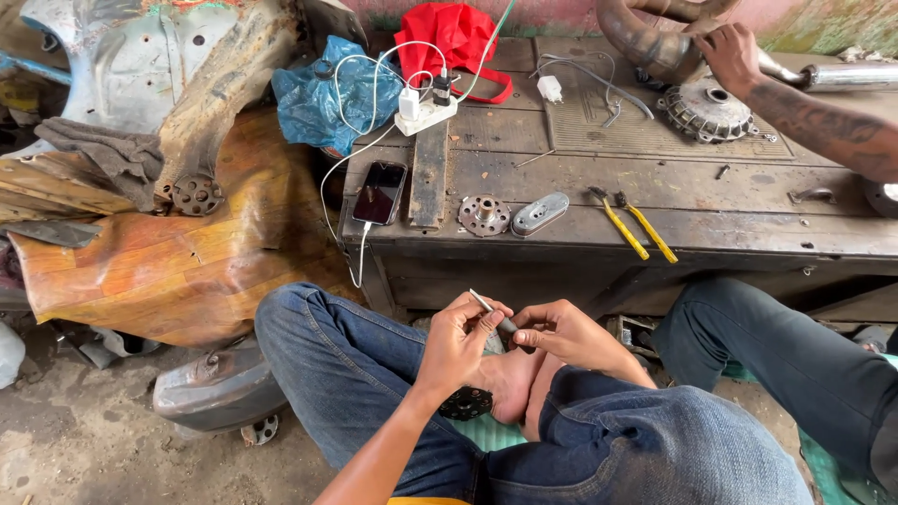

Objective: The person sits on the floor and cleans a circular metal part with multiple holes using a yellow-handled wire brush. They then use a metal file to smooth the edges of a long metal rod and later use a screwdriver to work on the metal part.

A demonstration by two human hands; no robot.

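Note:
I sit cross-legged in blue jeans in front of a low wooden bench [730,229]. My left hand [460,339] grips a thin metal tool [483,301] that points up and to the left. My right hand [563,333] is closed on a small dark part [506,325] held between both hands, above my bare foot. A black toothed disc [465,404] lies under my left wrist by the foot.
On the bench lie a phone [379,193] on a white cable, a round metal flange [484,215], an oval metal cover [540,213] and yellow-handled pliers [634,227]. Another person's arm [804,108] reaches to an exhaust pipe [645,42] at the far right. A worn orange panel [168,252] lies on the left.

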